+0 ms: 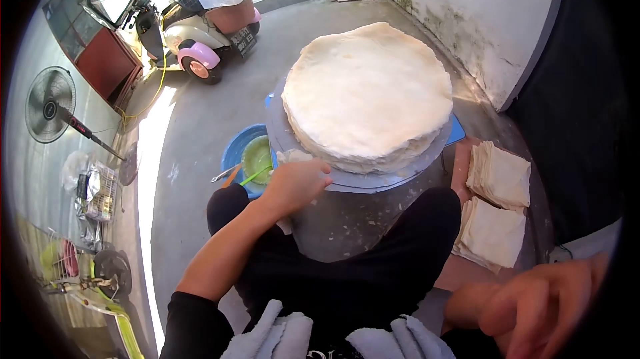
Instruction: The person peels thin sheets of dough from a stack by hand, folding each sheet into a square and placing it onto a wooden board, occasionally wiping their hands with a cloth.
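Note:
A thick round stack of thin pale dough sheets (370,96) rests on a round grey board (363,182) in front of my knees. At the board's near left edge, my left hand (297,188) is closed on a whitish cloth (293,156), part of which shows above the fist. My right hand (533,312) is close to the camera at the lower right, its fingers loosely bent and apart, with nothing visible in them. Beyond it lie two piles of folded square sheets, one farther (500,176) and one nearer (491,232), on a reddish-brown board (461,166).
Left of the round board, a blue basin (233,149) holds a green bowl (255,158) and utensil handles. A fan (52,106) stands far left. A three-wheeled scooter (193,42) is parked behind. A white wall (480,19) rises at the right.

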`<state>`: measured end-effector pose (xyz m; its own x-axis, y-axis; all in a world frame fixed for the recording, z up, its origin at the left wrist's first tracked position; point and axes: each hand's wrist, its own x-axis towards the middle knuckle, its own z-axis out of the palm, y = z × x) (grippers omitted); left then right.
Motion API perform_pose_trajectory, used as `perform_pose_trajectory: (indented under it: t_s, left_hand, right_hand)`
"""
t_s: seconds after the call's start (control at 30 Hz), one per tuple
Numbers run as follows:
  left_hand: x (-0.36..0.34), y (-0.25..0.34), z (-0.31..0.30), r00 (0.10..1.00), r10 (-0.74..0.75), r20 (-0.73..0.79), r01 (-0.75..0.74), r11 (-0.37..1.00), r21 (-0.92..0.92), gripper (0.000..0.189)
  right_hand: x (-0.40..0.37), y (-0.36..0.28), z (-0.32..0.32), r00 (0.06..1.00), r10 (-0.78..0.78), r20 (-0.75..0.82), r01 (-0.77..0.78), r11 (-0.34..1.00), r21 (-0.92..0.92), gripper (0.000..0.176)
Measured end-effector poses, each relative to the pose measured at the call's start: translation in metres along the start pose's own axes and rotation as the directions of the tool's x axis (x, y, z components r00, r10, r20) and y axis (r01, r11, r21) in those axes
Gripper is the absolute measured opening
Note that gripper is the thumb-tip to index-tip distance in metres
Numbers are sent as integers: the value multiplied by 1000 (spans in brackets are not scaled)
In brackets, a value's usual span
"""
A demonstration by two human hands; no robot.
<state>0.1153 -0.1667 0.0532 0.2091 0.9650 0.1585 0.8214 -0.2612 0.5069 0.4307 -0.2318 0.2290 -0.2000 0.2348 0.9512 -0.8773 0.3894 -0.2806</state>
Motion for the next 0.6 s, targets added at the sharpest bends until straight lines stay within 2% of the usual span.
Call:
perform_pose_trajectory:
  t_s: [0.07, 0.17, 0.2, 0.23, 0.3, 0.33, 0.37, 0.4, 0.43, 0.47, 0.53, 0.57, 0.6]
  left_hand:
    - [10, 6, -4, 1000, -5, 23, 5, 1000, 18, 19]
    - [27, 6, -4, 1000, 0, -27, -1, 1000, -14, 16]
    - [37, 2, -2, 995, 56, -87, -58, 998, -10, 16]
    - [46, -1, 1, 984, 111, -142, -114, 993, -9, 19]
    - [65, -3, -1, 977, 115, -179, -118, 993, -8, 23]
    - [74, -4, -2, 967, 109, -230, -110, 994, 9, 29]
    - [83, -7, -3, 965, 121, -232, -128, 992, -12, 29]
    - [91, -11, -4, 965, 100, -243, -111, 993, -32, 34]
    - [98, -16, -5, 965, 73, -253, -89, 995, -53, 38]
    - [105, -21, -7, 974, 44, -221, -57, 997, -52, 44]
    - [116, -28, -12, 985, 16, -170, -29, 996, -78, 46]
    - [121, -33, -13, 993, -12, -115, 3, 997, -82, 48]
    - [123, -42, -10, 993, -18, -113, 7, 995, -98, 48]
  right_hand:
    - [-1, -6, 2, 1000, -6, -7, 6, 1000, -20, 24]
    - [-5, -7, -1, 1000, -2, -29, 0, 998, -59, 20]
    - [-8, -6, -4, 999, 7, -46, -11, 997, -80, 19]
    - [-15, -5, -8, 996, 31, -88, -41, 993, -112, 19]
    - [-45, 3, -17, 928, 118, -352, -225, 933, -282, 17]
    - [-61, 13, -27, 837, 174, -518, -418, 815, -402, 17]
    - [-71, 20, -42, 730, 246, -638, -673, 428, -604, 20]
    - [-91, 37, -59, 718, 250, -649, -683, 79, -726, 21]
    - [-112, 52, -74, 707, 251, -661, -601, -278, -749, 23]
    - [-130, 55, -81, 707, 259, -659, -591, -296, -750, 23]
    - [-157, 47, -92, 597, 410, -689, -490, -494, -718, 27]
    - [-146, 43, -100, 596, 420, -685, -476, -502, -722, 27]
    - [-131, 36, -102, 411, 544, -732, -500, -537, -680, 27]
